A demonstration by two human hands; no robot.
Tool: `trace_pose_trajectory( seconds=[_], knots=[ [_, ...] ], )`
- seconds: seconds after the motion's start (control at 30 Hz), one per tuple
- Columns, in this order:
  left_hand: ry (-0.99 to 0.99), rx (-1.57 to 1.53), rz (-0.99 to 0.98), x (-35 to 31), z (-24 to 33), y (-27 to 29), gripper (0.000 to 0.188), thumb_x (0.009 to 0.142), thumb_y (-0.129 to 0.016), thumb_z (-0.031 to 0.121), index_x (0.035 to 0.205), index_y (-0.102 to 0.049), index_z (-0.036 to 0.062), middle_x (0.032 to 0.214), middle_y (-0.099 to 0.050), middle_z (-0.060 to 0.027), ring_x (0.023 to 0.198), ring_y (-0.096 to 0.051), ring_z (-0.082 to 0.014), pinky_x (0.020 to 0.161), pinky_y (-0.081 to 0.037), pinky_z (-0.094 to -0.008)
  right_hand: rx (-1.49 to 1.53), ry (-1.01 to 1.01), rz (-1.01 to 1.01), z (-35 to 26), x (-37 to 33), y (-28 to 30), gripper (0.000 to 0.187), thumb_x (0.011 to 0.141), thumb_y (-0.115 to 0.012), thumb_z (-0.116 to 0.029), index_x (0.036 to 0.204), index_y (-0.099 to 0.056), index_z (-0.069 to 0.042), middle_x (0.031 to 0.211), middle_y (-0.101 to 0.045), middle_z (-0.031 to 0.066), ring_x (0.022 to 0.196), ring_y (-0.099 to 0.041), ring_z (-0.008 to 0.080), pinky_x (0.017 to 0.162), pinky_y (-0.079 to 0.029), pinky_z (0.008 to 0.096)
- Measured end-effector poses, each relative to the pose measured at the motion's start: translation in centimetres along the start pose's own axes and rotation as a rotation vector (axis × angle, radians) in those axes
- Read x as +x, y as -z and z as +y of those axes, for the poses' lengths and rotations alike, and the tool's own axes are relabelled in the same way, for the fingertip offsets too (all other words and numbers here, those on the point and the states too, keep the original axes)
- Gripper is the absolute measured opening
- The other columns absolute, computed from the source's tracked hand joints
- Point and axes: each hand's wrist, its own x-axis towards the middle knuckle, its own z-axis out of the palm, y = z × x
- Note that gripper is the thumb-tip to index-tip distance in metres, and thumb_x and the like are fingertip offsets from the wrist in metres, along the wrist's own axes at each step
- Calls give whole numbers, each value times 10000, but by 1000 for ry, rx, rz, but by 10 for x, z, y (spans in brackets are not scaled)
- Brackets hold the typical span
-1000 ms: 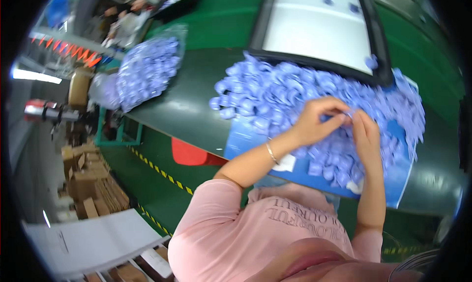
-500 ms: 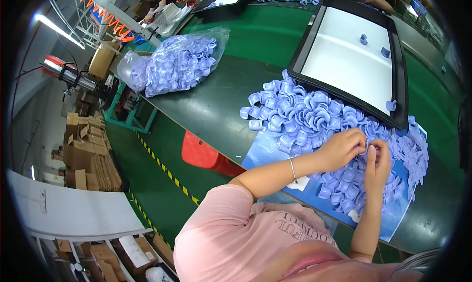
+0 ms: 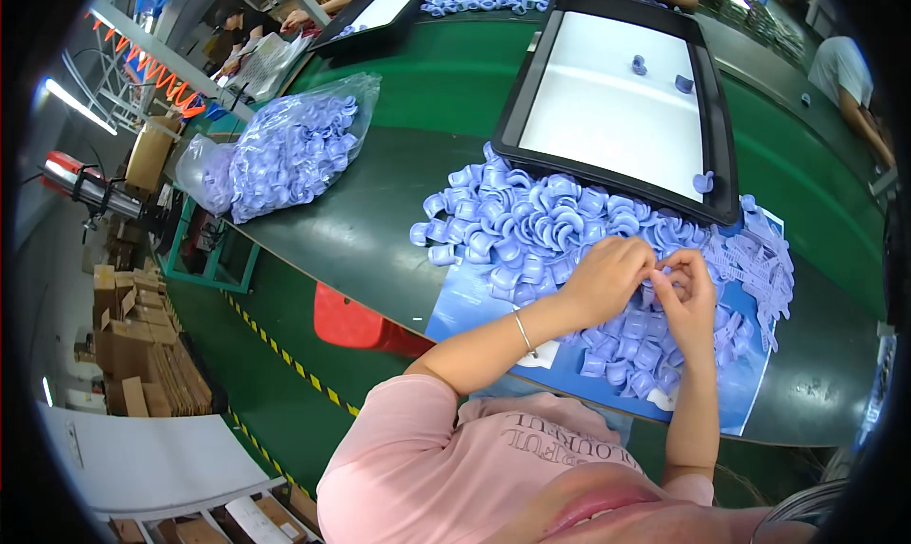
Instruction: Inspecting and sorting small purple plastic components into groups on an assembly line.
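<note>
My left hand (image 3: pixel 612 276), with a bangle on its wrist, and my right hand (image 3: pixel 691 302) meet fingertip to fingertip over the table. Both are closed in a pinch; whatever they hold is hidden by the fingers. Beneath and around them lies a heap of lilac curved plastic pieces (image 3: pixel 512 217), some cup-shaped and some like open rings. More lilac curved pieces (image 3: pixel 622 347) lie on the near side, below my hands. To the right of my right hand is a pile of flat, slotted lilac strips (image 3: pixel 754 259).
A black-rimmed tray (image 3: pixel 719 127) with a white bottom stands beyond the heap, with 3 lilac pieces in it. A clear bag (image 3: pixel 299 155) of lilac pieces sits at the left. A blue sheet (image 3: pixel 465 302) lies under the heap. A red stool (image 3: pixel 351 318) stands beside the table. Co-workers sit across.
The whole view has shifted, so the table and tray appear further left. My hands stay pinched together over the heap. A person's arm now shows at the far right.
</note>
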Motion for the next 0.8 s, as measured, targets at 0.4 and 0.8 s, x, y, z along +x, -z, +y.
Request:
trace_pose_trajectory(
  seconds=[0.4, 0.8],
  knots=[
    [64, -206, 71, 5, 5, 6, 235, 842, -661, 199, 968, -554, 32, 938, -595, -112, 893, -584, -319, 822, -451, -394, -328, 278, -76, -7, -1, 0, 137, 841, -634, 5, 933, -533, 16, 977, -622, 98, 850, -619, 167, 727, -516, 265],
    [-19, -169, -44, 2, -2, 0, 457, 833, -672, 171, 1263, -561, 63, 1078, -660, -116, 983, -621, -272, 991, -370, -437, -40, 238, 102, 8, 0, 1, 71, 961, -506, -97, 976, -494, -28, 1013, -621, 104, 887, -578, 147, 782, -459, 267]
  ],
)
